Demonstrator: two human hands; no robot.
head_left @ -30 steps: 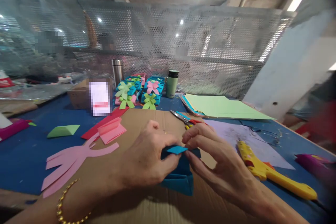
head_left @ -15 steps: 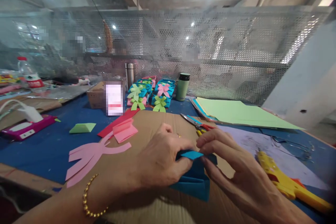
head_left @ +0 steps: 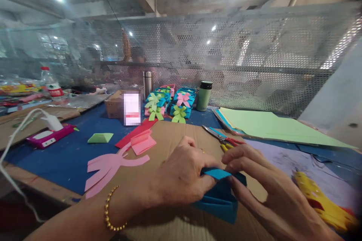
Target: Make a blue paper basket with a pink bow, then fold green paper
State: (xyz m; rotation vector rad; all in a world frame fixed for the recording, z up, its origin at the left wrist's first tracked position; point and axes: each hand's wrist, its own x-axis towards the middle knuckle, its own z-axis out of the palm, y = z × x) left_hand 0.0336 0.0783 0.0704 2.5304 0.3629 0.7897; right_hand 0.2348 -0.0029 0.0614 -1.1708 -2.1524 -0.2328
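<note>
A folded blue paper piece [head_left: 219,199], shaped like a small box, rests on the cardboard sheet [head_left: 169,218] in front of me. My left hand [head_left: 183,173] grips its upper left edge between thumb and fingers. At the opposite side, my right hand [head_left: 263,184] pinches the top strip with thumb and fingertips. Between the two hands a lighter blue flap shows on top. To the left lie a pink paper cutout with curved strips [head_left: 106,169] and a folded pink paper [head_left: 143,143]. Part of the blue piece is hidden behind my fingers.
Scissors [head_left: 215,132] lie beyond my right hand, and a yellow glue gun [head_left: 319,203] to its right. Finished paper boxes with flowers [head_left: 181,107] stand at the back beside a green tumbler [head_left: 204,96]. Green paper sheets [head_left: 277,124] and a purple power strip [head_left: 51,137] flank them.
The whole scene has shifted right and slightly down in view as my head turned left. Both hands keep their hold on the blue paper, with hardly any change in grip.
</note>
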